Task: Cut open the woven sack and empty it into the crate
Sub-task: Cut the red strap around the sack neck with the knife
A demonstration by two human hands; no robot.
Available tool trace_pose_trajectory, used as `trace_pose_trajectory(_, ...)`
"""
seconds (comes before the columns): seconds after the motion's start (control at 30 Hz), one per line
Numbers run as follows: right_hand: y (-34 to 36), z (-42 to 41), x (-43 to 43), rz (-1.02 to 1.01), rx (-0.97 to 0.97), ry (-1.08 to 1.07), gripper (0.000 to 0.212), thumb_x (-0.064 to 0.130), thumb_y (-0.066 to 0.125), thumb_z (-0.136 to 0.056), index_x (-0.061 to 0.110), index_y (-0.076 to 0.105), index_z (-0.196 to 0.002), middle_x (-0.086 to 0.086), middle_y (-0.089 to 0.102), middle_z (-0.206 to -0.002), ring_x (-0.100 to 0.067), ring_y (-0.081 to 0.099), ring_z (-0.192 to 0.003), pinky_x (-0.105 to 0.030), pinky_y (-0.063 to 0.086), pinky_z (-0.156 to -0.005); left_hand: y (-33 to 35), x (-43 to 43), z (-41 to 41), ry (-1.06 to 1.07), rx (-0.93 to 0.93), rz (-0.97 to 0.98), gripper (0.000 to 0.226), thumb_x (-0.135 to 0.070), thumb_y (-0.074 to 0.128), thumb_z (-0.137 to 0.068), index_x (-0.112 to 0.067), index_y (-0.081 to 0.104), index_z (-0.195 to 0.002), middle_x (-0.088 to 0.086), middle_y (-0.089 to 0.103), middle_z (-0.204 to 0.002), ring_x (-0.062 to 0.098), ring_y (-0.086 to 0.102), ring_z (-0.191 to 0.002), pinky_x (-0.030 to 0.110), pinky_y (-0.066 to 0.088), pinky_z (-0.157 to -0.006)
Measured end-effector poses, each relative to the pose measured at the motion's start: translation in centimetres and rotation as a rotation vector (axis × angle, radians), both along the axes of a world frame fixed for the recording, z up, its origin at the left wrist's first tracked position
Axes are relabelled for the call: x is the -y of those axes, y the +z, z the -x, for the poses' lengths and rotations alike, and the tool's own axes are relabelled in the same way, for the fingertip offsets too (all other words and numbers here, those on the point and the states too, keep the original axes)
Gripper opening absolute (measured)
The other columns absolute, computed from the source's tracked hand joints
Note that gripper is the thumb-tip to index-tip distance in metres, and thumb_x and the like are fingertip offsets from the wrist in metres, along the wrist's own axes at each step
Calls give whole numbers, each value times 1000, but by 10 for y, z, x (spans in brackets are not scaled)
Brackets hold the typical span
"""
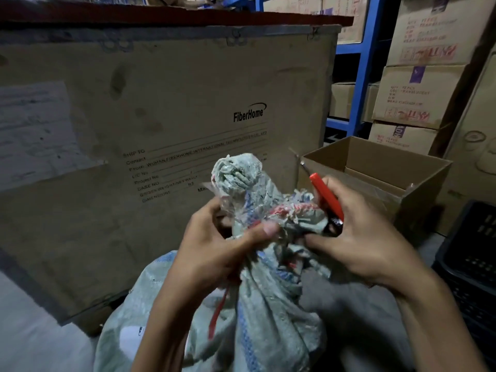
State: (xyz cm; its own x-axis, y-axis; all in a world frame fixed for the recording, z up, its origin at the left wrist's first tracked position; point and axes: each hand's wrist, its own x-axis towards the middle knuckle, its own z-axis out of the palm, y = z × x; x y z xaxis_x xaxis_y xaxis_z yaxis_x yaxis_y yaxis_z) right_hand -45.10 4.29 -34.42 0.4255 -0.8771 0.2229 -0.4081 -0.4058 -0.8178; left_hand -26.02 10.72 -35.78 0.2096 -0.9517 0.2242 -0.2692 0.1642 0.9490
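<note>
Woven sack (pixel 268 318): it stands low in front of me, between my forearms. Its bunched neck (pixel 236 178) is lifted up and bound by a red tie (pixel 279 210), with a loose red tail (pixel 218 310) hanging down the side.
Crate (pixel 472 251): the black one sits at the right edge, apart from the sack, and nothing has been tipped into it yet.
Risk, fingers: my left thumb (pixel 268 228) lies right beside the tie I mean to cut, so a slip of the cutter (pixel 326 196) could reach it.
Risk, blade: I cannot tell from this view how far the blade is out or which way its edge faces, so I would check before pulling.
Risk, spill: if the tie gives suddenly while the neck is tilted, the contents could drop on the floor instead of into the crate.
Risk, wrong target: an open cardboard box (pixel 375 167) sits nearer than the crate, and I could empty into it by mistake.
Left hand (pixel 214 253): curled, pinching the gathered neck just under the tie.
Right hand (pixel 362 237): wrapped round the red-handled cutter, with a fingertip touching the sack cloth.
</note>
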Motion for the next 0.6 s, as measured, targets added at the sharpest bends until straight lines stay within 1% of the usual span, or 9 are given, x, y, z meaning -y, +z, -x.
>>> trace_pose_trajectory(0.07, 1, 4, 1, 101, -3, -42, 42, 11, 80, -76, 24, 51, -103, -2, 65, -93, -16, 66, -90, -46, 56, -80, 1, 3, -3, 65, 207, 55, 38, -31, 93, -65, -16, 67, -88, -8, 76, -70, 2, 72, -62, 20, 55, -56)
trace_pose_trajectory(0.13, 1, 6, -1, 150, 5, -56, 40, 9, 78, -76, 23, 50, -101, -7, 63, -92, -26, 64, -91, -57, 54, -81, 1, 5, -1, 193, 480, 65, 52, -52, 84, -54, -22, 68, -93, -7, 73, -89, 12, 71, -84, 34, 59, -72)
trace_pose_trajectory(0.2, 0, 4, -3, 174, -3, -73, 39, 9, 77, -77, 25, 48, -97, -4, 62, -86, -22, 64, -85, -56, 54, -78, 2, 5, 7, 413, 728, 11, 76, -67, 65, -44, -25, 63, -107, -8, 55, -105, 18, 51, -101, 32, 45, -86)
trace_pose_trajectory(0.23, 0, 1, -4, 188, -3, -82, 39, 9, 76, -78, 27, 46, -95, -2, 61, -84, -20, 64, -82, -54, 55, -76, 3, 3, 16, 521, 757, -5, 90, -70, 58, -40, -23, 57, -117, -7, 45, -107, 19, 44, -104, 32, 38, -88)
trace_pose_trajectory(0.27, -1, -1, -5, 203, 4, -92, 38, 9, 75, -79, 27, 46, -95, -1, 62, -83, -18, 64, -80, -53, 55, -74, 1, 2, 24, 567, 689, -6, 97, -70, 55, -40, -21, 48, -124, -6, 43, -109, 22, 45, -107, 35, 40, -91)
trace_pose_trajectory(0.37, -2, -3, -7, 224, 23, -133, 36, 9, 73, -81, 28, 46, -96, 0, 64, -81, -13, 67, -74, -49, 57, -68, -9, 2, 50, 516, 416, 2, 92, -63, 66, -53, -27, 29, -129, 7, 65, -112, 32, 65, -105, 40, 55, -90)
trace_pose_trajectory(0.4, -2, -2, -7, 231, 15, -145, 37, 8, 72, -81, 29, 45, -96, 0, 64, -80, -13, 67, -74, -49, 57, -67, -13, 4, 57, 498, 412, -61, 97, -59, 73, -56, -16, 33, -133, 10, 68, -113, 34, 67, -106, 38, 55, -88)
trace_pose_trajectory(0.47, -3, 1, -4, 264, -16, -173, 37, 6, 71, -80, 28, 44, -94, 0, 62, -78, -15, 65, -72, -50, 56, -66, -22, 9, 61, 456, 413, -140, 84, -44, 84, -62, -5, 48, -128, 12, 71, -111, 35, 68, -107, 34, 52, -85)
trace_pose_trajectory(0.6, -12, 5, 7, 327, -67, -280, 42, 7, 72, -80, 31, 42, -95, 2, 61, -89, -20, 62, -84, -48, 55, -75, -24, 11, 38, 249, 368, -137, 52, -30, 70, -56, -17, 64, -106, -1, 79, -92, 22, 75, -91, 37, 60, -82)
